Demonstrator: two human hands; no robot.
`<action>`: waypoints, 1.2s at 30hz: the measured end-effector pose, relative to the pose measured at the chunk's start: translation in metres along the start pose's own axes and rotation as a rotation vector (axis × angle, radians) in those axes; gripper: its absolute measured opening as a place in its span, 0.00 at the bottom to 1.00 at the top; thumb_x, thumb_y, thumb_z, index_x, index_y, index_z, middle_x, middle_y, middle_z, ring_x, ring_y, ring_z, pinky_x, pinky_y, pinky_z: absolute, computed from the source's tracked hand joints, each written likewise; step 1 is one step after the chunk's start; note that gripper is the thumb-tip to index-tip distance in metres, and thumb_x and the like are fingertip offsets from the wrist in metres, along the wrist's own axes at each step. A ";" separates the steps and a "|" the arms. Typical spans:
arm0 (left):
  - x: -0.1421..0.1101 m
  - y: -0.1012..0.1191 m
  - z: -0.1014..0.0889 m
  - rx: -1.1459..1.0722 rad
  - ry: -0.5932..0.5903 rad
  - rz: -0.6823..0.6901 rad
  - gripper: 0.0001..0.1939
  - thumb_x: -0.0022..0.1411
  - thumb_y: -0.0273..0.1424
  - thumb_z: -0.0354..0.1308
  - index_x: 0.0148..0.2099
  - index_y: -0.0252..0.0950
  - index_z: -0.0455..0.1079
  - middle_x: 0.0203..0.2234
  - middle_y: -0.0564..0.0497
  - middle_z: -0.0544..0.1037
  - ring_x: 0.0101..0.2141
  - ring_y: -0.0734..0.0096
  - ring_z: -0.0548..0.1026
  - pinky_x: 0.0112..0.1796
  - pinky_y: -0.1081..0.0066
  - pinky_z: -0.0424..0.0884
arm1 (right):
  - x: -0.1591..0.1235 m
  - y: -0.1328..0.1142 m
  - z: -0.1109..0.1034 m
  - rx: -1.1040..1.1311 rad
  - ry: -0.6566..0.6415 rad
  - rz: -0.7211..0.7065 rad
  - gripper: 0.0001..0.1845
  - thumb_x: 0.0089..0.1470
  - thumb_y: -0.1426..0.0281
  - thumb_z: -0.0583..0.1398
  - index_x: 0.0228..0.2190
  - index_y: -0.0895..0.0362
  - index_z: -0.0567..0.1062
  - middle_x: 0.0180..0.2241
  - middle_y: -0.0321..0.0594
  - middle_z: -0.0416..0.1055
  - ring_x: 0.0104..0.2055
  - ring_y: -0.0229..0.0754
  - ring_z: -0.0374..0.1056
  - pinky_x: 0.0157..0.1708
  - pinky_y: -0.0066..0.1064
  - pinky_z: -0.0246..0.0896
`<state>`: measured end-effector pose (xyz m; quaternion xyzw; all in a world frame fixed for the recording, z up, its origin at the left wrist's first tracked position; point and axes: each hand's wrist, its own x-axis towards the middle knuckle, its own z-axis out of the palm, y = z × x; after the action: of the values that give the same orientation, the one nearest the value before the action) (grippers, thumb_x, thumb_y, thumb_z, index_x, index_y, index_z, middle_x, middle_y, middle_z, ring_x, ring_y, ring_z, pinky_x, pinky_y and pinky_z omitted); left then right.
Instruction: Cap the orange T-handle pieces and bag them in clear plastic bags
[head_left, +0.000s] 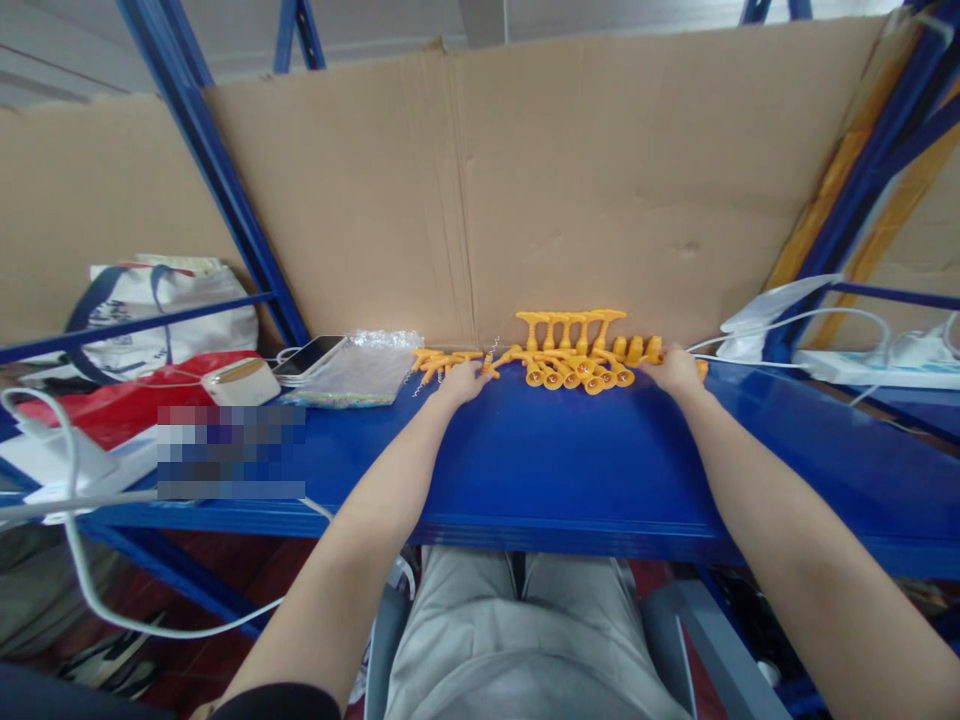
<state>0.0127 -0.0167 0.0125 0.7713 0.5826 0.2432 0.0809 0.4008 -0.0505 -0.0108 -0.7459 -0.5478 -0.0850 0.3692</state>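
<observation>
My left hand is closed on a yellow corkscrew, whose metal spiral points up. Left of that hand, several more yellow corkscrews lie with their spirals bare. At the right, my right hand has its fingers closed around a yellow cone-shaped sleeve, at the end of a short row of upright sleeves. Between my hands lies a pile of yellow sleeves, open ends toward me. Behind them stand several T-handled corkscrews with sleeves on.
Cardboard walls the back of the blue shelf. To the left are a clear plastic bag, a phone, a red cloth or bag and a white tote bag. White cables and a power strip lie right.
</observation>
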 end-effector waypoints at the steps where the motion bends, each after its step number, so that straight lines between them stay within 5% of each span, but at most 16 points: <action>1: 0.000 0.001 0.000 0.020 -0.011 0.010 0.12 0.63 0.36 0.59 0.45 0.35 0.77 0.42 0.44 0.81 0.46 0.58 0.77 0.45 0.71 0.70 | -0.001 -0.003 -0.002 -0.012 0.007 0.019 0.10 0.45 0.67 0.63 0.31 0.53 0.69 0.35 0.49 0.74 0.41 0.57 0.72 0.40 0.45 0.67; 10: 0.000 0.003 0.002 0.151 -0.146 0.111 0.12 0.65 0.35 0.54 0.44 0.37 0.77 0.38 0.49 0.82 0.40 0.63 0.79 0.41 0.73 0.71 | -0.011 -0.043 -0.016 -0.069 0.088 -0.214 0.16 0.52 0.67 0.57 0.43 0.57 0.74 0.45 0.53 0.73 0.49 0.57 0.69 0.48 0.47 0.65; 15: 0.001 0.001 0.007 0.094 -0.090 0.046 0.16 0.65 0.32 0.52 0.51 0.39 0.75 0.40 0.48 0.81 0.40 0.65 0.78 0.43 0.72 0.71 | -0.019 -0.063 -0.021 -0.082 0.063 -0.244 0.18 0.54 0.67 0.56 0.46 0.59 0.74 0.47 0.54 0.73 0.51 0.58 0.69 0.50 0.47 0.64; 28: 0.007 -0.003 0.016 0.048 0.030 0.008 0.14 0.66 0.34 0.53 0.50 0.38 0.75 0.42 0.47 0.81 0.44 0.63 0.78 0.46 0.69 0.71 | -0.018 -0.065 -0.017 -0.001 0.058 -0.350 0.19 0.54 0.69 0.56 0.47 0.57 0.73 0.48 0.52 0.72 0.51 0.55 0.68 0.51 0.47 0.64; 36: 0.015 -0.004 0.023 -0.105 -0.055 -0.062 0.14 0.67 0.32 0.46 0.46 0.35 0.73 0.38 0.48 0.81 0.44 0.63 0.78 0.48 0.65 0.70 | -0.023 -0.077 -0.019 0.012 0.031 -0.409 0.19 0.54 0.68 0.56 0.48 0.57 0.73 0.49 0.52 0.72 0.53 0.57 0.68 0.50 0.48 0.64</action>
<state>0.0229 0.0018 -0.0048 0.7539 0.5903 0.2496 0.1448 0.3295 -0.0701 0.0255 -0.6153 -0.6827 -0.1665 0.3571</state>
